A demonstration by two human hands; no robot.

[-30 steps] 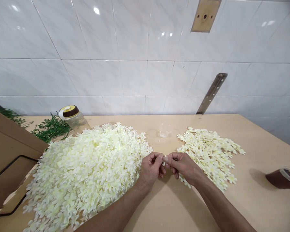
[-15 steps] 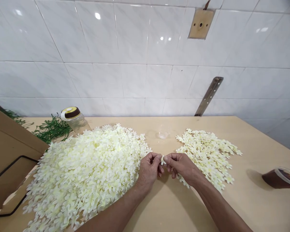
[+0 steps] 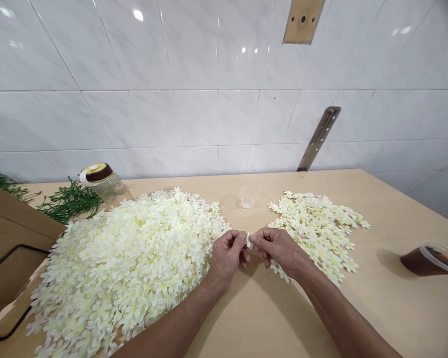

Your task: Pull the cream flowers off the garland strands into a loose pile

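My left hand (image 3: 227, 258) and my right hand (image 3: 278, 249) meet over the wooden table (image 3: 283, 318), fingertips pinched together on one small cream fabric flower (image 3: 248, 240). A big heap of the same cream flowers (image 3: 130, 263) lies just left of my left hand. A thinner, flatter spread of flowers (image 3: 317, 228) lies right behind my right hand. Both forearms reach in from the bottom edge.
A small clear cup (image 3: 248, 200) stands behind my hands. At back left are a plastic jar with a brown lid (image 3: 101, 180) and green plastic stems (image 3: 67, 203). A cardboard box (image 3: 11, 248) fills the left edge. A brown-filled tub (image 3: 429, 259) lies at the right. White tiled wall behind.
My hands stay pinched together on the small flower, with only slight finger shifts. The camera has tilted and drifted a little, so everything sits slightly further left.
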